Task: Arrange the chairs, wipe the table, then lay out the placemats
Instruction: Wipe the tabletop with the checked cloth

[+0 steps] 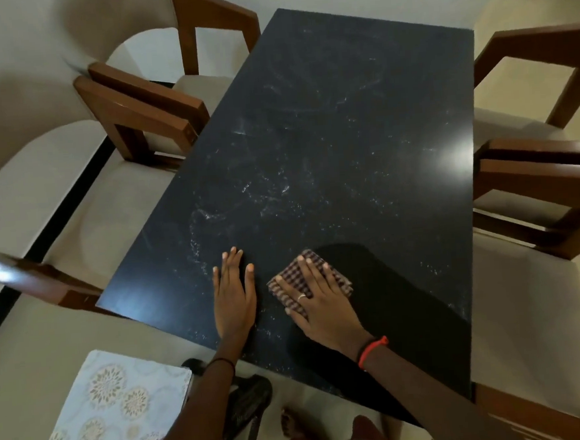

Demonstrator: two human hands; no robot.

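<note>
My left hand (233, 292) lies flat on the table with the fingers straight and slightly spread, holding nothing. My right hand (322, 303) presses down, fingers splayed, on a folded maroon checked cloth (341, 280). The cloth is pinned under the palm and not gripped.

That is the first risk I see. With no fingers curled round it, the cloth could slip out or unfold on a hard stroke, so that bare skin drags across the black speckled stone-look tabletop (344, 130).

The bracing left hand may also leave prints on the surface, and it sits over a patch I would still have to wipe.

A pull toward me could sweep grit off the near edge onto the pale blue placemat with gold floral medallions (106, 404), which lies below and outside my left forearm, off the table.

Whitish streaks (262, 194) lie ahead of both hands, so I judge the wiping unfinished.

Brown wooden armchairs with beige cushions (144, 113) flank the table beyond each hand.
</note>
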